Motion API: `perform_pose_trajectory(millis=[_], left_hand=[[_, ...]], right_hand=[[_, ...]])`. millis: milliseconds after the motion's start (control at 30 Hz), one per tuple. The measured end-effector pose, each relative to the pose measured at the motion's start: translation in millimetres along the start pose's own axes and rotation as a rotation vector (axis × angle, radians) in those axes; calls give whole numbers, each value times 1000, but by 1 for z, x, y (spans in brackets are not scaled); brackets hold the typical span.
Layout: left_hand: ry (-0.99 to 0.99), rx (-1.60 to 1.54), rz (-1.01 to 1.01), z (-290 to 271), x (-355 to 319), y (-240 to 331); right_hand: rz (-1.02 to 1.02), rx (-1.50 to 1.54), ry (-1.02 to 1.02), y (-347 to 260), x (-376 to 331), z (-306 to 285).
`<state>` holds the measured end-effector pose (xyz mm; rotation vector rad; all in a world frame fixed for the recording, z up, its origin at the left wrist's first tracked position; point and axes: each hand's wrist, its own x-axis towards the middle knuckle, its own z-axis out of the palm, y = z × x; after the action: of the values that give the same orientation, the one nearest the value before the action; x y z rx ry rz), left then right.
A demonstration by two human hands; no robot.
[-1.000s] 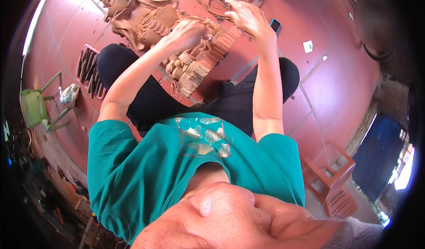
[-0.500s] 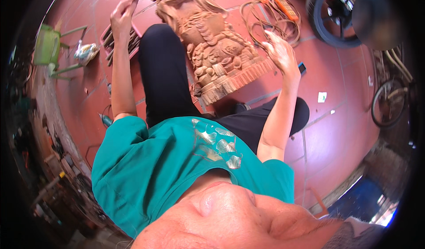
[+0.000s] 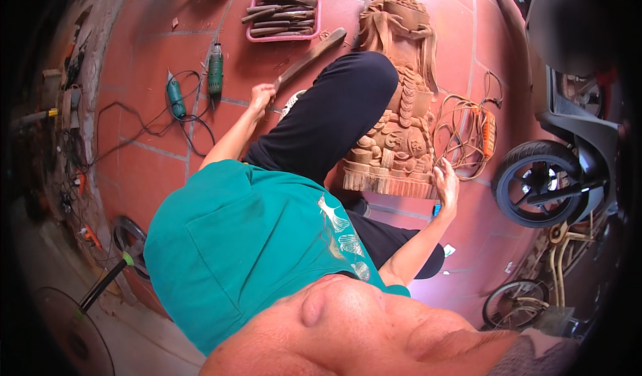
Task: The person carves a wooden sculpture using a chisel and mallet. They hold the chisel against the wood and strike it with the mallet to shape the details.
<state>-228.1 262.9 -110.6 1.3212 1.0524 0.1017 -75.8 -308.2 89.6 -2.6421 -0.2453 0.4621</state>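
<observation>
My left hand [image 3: 262,96] is closed round the thin end of a club-shaped wooden mallet [image 3: 311,56], which slants up and away beside my left knee. Just right of my raised knee, a carved wooden statue [image 3: 406,102] of a robed, bearded figure lies on its back, its base towards me. My right hand [image 3: 447,183] rests by the right corner of that base, fingers loosely bent and apart, with nothing visible in them. Whether its fingertips touch the wood I cannot tell. My knee hides part of the statue's left side.
A pink basket [image 3: 318,8] of dark-handled carving tools stands beyond my left hand. Two green corded power tools [image 3: 215,75] lie on the tiles at left. Right of the statue are a coiled cord and an orange power strip [image 3: 489,134], then a motorbike wheel [image 3: 540,183].
My view has swung left, bringing the basket, power tools and whole statue into sight. My left hand, raised earlier with a slim dark object, is lower now. My right hand stays by the base.
</observation>
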Motion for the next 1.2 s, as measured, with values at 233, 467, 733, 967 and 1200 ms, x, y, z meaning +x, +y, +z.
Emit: perform_pose_trajectory(millis=[233,467,733,967,1200], left_hand=[[126,-274,825,-18,-15,267],[678,-345,1489,-43,-131,407],[423,1054,1142,16,40,170],[-218,900,743,47,-39,20],[-179,781,725,48,-23,26]], right_hand=[[12,-29,-31,3,9,20],[41,-18,-26,0,21,31],[65,-59,27,-8,13,33],[155,-40,25,-22,7,29],[183,39,75,-26,5,27]])
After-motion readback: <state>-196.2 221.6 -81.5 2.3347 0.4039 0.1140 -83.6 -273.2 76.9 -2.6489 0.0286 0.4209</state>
